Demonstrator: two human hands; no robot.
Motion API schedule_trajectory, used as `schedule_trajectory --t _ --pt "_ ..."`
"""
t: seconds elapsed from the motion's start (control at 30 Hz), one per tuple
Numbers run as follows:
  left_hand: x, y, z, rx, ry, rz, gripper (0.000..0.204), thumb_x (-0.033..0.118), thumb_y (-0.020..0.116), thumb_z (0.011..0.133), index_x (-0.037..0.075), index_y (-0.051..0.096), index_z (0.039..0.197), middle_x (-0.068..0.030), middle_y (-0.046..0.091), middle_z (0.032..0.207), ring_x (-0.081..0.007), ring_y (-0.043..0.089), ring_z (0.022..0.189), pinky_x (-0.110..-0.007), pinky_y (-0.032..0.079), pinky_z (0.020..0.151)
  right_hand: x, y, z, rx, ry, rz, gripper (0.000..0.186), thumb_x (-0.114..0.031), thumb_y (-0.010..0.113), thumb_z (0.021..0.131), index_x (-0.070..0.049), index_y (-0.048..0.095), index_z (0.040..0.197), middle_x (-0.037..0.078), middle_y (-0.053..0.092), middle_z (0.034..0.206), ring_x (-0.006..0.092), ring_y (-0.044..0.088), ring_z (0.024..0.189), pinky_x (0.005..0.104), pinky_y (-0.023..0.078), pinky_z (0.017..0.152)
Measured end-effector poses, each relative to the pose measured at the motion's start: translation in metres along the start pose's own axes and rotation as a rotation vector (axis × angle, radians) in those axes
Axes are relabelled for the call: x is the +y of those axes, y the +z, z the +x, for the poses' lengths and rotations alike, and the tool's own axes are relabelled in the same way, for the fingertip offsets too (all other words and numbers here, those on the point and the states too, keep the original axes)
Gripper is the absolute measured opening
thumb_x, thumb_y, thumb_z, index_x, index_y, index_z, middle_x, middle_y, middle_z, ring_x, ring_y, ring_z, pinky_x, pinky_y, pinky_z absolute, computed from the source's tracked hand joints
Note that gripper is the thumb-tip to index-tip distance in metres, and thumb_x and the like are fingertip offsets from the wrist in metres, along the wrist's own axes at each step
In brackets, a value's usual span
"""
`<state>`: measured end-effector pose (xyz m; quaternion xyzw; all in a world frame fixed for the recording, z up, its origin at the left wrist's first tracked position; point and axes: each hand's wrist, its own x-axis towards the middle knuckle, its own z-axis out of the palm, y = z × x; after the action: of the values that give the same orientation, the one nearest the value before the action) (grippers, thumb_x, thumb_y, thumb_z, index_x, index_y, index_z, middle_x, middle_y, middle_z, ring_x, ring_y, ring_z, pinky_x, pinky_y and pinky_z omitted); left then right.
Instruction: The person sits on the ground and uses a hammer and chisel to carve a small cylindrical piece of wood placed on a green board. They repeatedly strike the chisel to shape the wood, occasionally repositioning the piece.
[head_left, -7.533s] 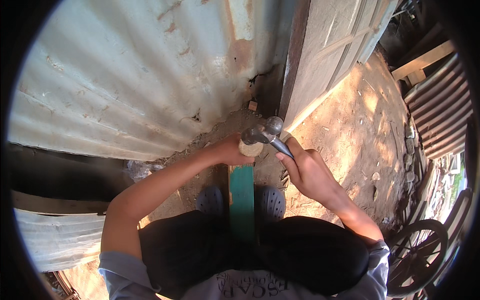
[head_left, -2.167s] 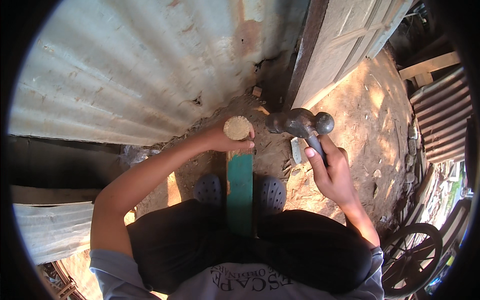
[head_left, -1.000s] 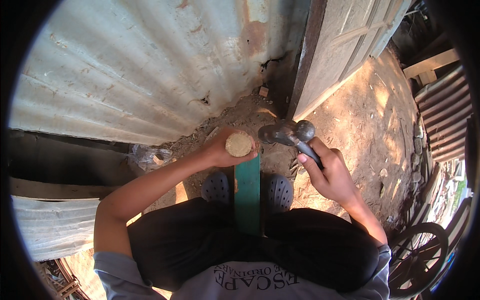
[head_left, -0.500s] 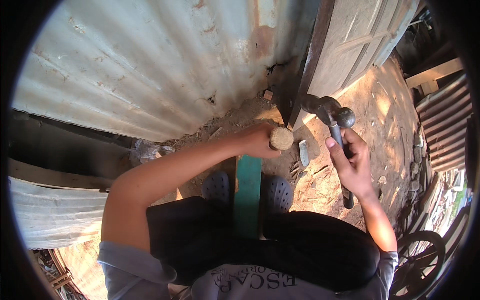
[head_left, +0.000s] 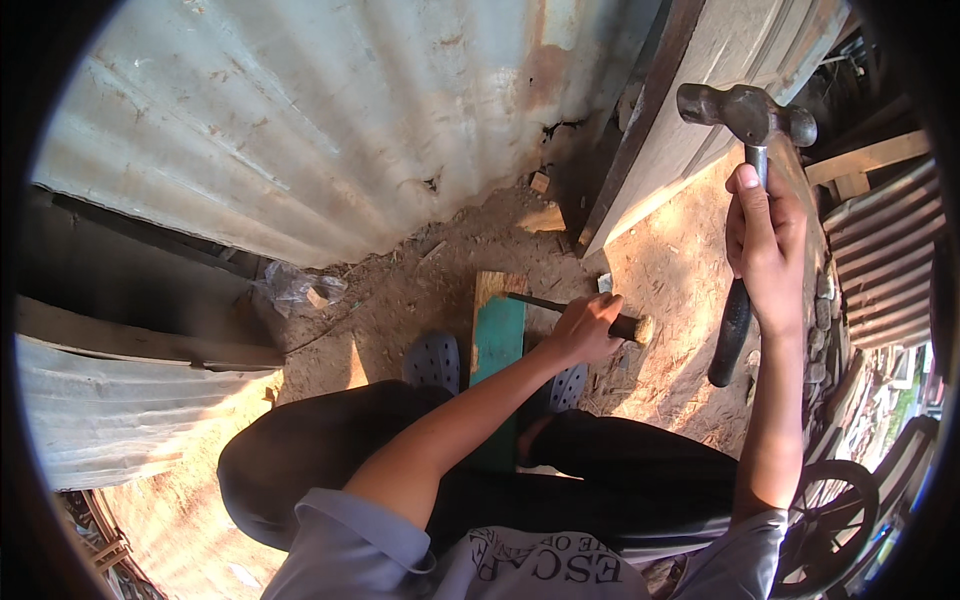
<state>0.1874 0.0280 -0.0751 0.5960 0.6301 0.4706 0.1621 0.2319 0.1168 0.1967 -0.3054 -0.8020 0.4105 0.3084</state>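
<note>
My left hand (head_left: 585,330), reaching across to the right, is closed round a chisel (head_left: 634,329) with a rounded, pale-topped handle. The chisel lies nearly level, its dark blade pointing left over the bare wood end of a green-painted board (head_left: 500,340); whether the tip touches the wood I cannot tell. The board runs between my legs and grey perforated clogs (head_left: 432,362). My right hand (head_left: 768,240) is raised at the right, wrapped round the dark handle of a ball-peen hammer (head_left: 748,112), its metal head well away from the chisel.
A corrugated metal wall (head_left: 300,130) stands in front, beside a pale panelled wooden door (head_left: 670,170). The dirt floor (head_left: 400,290) has scattered chips and a plastic scrap (head_left: 292,290). At the right are a corrugated sheet (head_left: 885,255), loose timber (head_left: 865,155) and a black spoked wheel (head_left: 815,525).
The chisel has tipped from end-on toward me to lying sideways, and my left hand has moved right and down. My right hand has lifted the hammer up and to the right. My legs have shifted.
</note>
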Motion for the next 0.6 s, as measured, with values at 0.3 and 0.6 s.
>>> schedule_trajectory --t 0.3,0.6 --pt "-0.012 0.009 -0.012 -0.103 0.008 0.051 0.033 0.017 0.071 0.068 0.001 0.048 0.084 -0.0183 0.059 0.070 -0.0383 0.062 0.070 -0.046 0.048 0.063 0.019 0.032 -0.082 0.427 0.398 0.493 0.035 -0.036 0.042 0.102 -0.003 0.052 0.097 -0.006 0.027 0.053 0.0059 0.028 0.041 0.0230 0.028 0.039" --pt "0.000 -0.002 -0.005 -0.091 -0.068 0.137 0.033 0.016 0.076 0.068 0.002 0.052 0.085 -0.0155 0.062 0.080 -0.0360 0.062 0.079 -0.045 0.049 0.070 0.093 0.033 -0.154 0.484 0.809 0.681 0.027 -0.034 0.046 0.101 -0.008 0.049 0.109 -0.004 0.032 0.058 0.0049 0.028 0.040 0.0203 0.025 0.034"
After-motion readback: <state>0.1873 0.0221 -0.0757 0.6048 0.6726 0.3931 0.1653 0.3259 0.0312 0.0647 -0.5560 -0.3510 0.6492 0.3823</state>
